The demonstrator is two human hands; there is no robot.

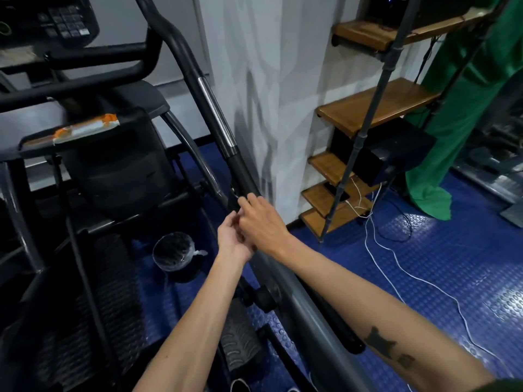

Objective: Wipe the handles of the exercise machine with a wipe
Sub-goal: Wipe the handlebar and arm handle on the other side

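While arms reach forward, both hands, left [232,239] and right [261,222], curl around handle [240,176]; wipe unseen.

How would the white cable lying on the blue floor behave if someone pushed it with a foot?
The white cable is thin and lies in loose curves, so it is probably floppy and light. It would likely slide and bend rather than roll. The studded blue floor might catch it slightly.
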